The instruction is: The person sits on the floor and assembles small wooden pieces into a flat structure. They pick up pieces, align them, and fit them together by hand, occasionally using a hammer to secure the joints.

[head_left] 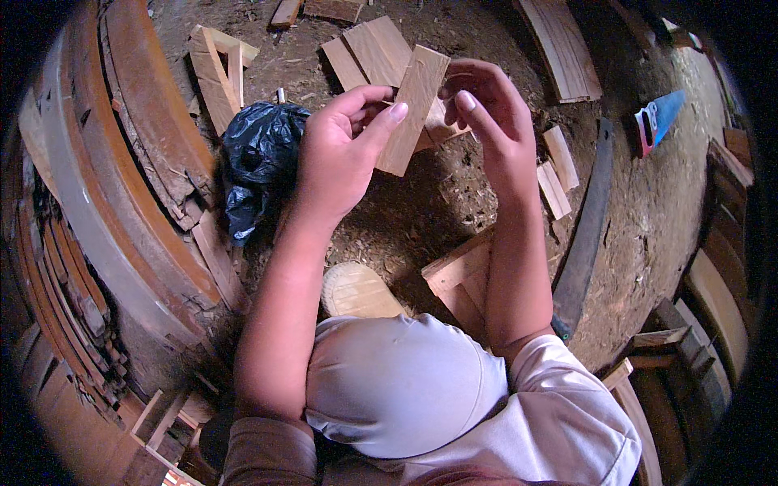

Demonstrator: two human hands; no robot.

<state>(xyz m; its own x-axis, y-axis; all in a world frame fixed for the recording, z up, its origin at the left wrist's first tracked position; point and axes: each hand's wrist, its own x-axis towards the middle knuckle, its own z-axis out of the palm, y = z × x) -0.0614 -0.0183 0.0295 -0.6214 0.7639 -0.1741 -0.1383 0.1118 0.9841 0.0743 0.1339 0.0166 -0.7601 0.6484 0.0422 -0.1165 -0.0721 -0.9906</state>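
Observation:
My left hand [344, 146] grips a short, flat wooden board [413, 113], with the thumb lying across its face and the fingers behind it. The board is held tilted above the ground. Close to its right edge is my right hand [494, 117], its thumb and curved fingers apart; whether a fingertip touches the board I cannot tell. Below and behind the board, another pale piece of wood [444, 130] shows in part. Farther off lie flat wood pieces [377, 53], and a black plastic bag [263, 154] sits left of my left wrist.
To the right lie small wood strips [553, 188], a long dark saw blade [585, 227] and a blue handsaw [663, 117]. A wide plank [561, 49] is at the far right. Long rusty beams [154, 105] and stacked timber [61, 283] line the left. Grey cloth [405, 389] bulges between my arms.

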